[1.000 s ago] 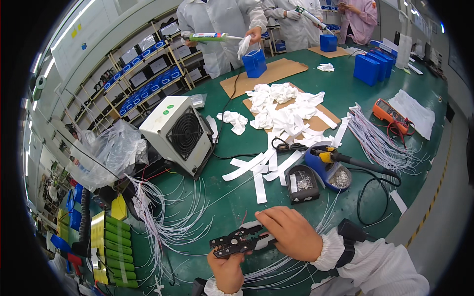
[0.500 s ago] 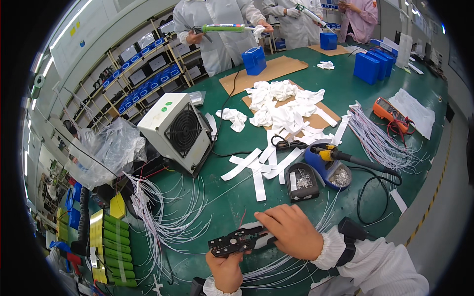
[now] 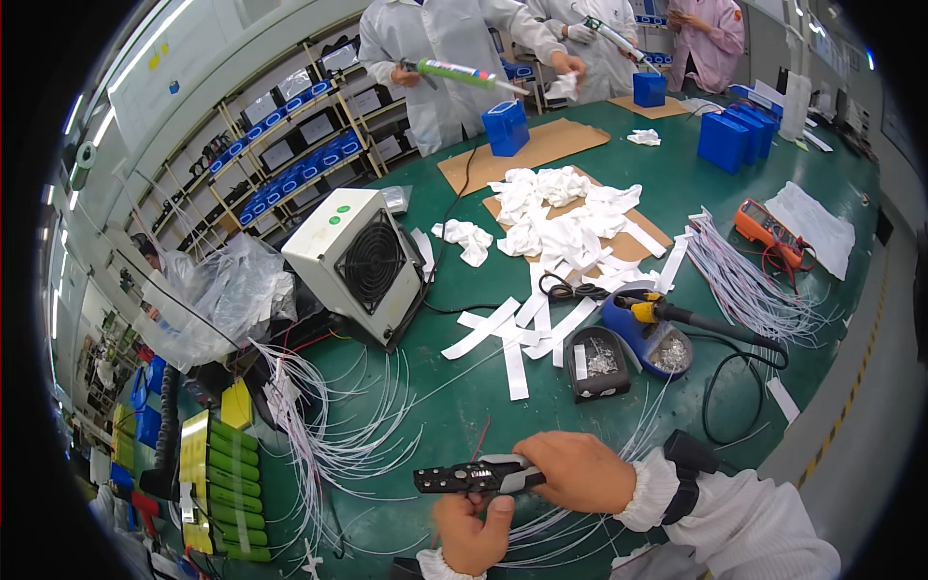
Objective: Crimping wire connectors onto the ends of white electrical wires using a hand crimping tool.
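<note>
My right hand [image 3: 580, 472] is closed round the grey-and-black handles of a wire stripper [image 3: 474, 477], which lies nearly level with its head to the left. Just below the tool, my left hand [image 3: 472, 532] has its fingers bent together under the jaws, thumb pointing up. What those fingers pinch, if anything, is hidden or too small to make out. A thin red wire [image 3: 483, 437] sticks up behind the tool; I cannot tell whether it passes through the jaws. Loose white wires [image 3: 551, 541] run along the table beneath my hands.
Ahead stand a black tray [image 3: 597, 372] of small metal parts and a blue soldering-iron stand [image 3: 628, 314]. A fan unit [image 3: 348, 261], white wire bundle [image 3: 319, 416] and green cell pack [image 3: 227, 483] are left; a multimeter [image 3: 767, 232] is right. Across the table, a person [image 3: 435, 77] holds a caulking gun.
The wire stripper has turned more level, and my left thumb has come up into sight. Across the table, the person's caulking gun has tilted, and their hand with white cloth has moved right.
</note>
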Available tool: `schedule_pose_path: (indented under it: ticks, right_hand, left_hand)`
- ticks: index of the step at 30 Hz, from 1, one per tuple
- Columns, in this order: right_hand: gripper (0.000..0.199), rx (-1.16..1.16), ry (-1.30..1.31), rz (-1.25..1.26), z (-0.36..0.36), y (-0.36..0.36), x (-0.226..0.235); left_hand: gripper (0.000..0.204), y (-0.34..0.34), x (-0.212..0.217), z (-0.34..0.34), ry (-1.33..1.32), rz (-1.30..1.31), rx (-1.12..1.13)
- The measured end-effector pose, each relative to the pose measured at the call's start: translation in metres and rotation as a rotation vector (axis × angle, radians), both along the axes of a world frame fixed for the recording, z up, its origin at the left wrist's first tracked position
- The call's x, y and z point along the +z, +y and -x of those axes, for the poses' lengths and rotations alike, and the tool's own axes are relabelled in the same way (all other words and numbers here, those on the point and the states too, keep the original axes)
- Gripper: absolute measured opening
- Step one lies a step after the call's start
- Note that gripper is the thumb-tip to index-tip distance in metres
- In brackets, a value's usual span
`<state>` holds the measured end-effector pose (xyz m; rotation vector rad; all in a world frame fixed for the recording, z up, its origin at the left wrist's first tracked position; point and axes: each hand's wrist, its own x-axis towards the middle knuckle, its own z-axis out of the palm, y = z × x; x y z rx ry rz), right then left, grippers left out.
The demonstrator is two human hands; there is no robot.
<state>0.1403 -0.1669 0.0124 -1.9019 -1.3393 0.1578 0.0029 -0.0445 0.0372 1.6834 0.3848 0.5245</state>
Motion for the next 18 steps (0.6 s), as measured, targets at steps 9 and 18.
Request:
schedule_pose_path:
  ticks: [9,18]
  right_hand:
    - [0.046,0.033,0.045,-0.001,0.006,0.003,-0.004]
    - [0.034,-0.195,0.13,-0.092,0.002,0.004,0.003]
  left_hand:
    - [0.045,0.009,-0.044,-0.002,-0.107,-0.273,0.21]
    - [0.049,0.013,-0.047,-0.014,-0.146,-0.188,0.193]
